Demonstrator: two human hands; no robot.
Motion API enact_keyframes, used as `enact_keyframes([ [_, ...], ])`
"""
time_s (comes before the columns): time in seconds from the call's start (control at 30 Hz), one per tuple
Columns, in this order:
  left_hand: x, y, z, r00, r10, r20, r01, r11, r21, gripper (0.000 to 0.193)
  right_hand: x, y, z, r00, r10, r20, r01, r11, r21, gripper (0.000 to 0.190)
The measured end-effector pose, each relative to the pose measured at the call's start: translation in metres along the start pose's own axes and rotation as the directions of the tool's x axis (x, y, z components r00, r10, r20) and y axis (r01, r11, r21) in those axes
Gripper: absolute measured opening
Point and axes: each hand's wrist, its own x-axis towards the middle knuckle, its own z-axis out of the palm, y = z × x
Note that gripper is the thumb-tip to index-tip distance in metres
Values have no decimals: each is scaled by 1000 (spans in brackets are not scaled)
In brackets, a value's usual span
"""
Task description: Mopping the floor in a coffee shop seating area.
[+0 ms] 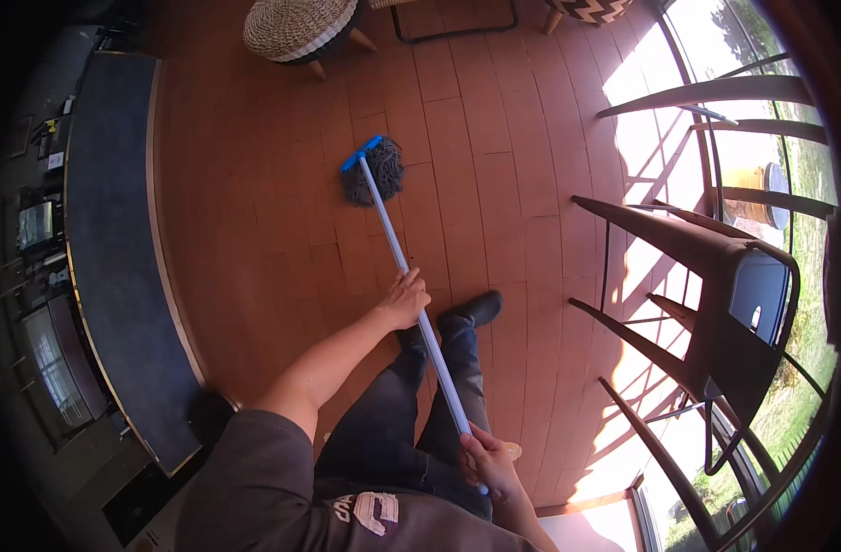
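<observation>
A mop handle [442, 359], pale and tubular, runs diagonally from my waist out over the floor. My left hand [404, 301] grips it near the middle of its length. Close to its lower end, my right hand [487, 457] is closed around it as well. At the far end a blue plastic bracket [360, 154] holds a grey string mop head [386, 176], which lies on the reddish-brown tiled floor [282, 228] ahead of my feet.
A dark counter [117, 228] with a pale edge runs along the left. Metal stools [745, 310] with long legs stand by the sunlit window on the right. A woven stool [300, 27] sits at the top, beside a black metal frame leg [455, 34]. A patterned seat [589, 8] is partly cut off.
</observation>
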Motion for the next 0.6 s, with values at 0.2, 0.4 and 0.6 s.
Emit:
enact_keyframes([
  [0.2,-16,143,43,976,161,149,-134,975,-176,19,-123,31,-52,973,-33,-230,2,991,-133,33],
  [0.4,-24,248,46,891,353,286,-229,893,-388,16,-196,94,-94,957,-58,-284,8,985,-175,36],
  [0.6,9,186,29,933,284,221,-254,955,-155,15,-138,101,-81,670,-719,-186,545,646,-534,25],
])
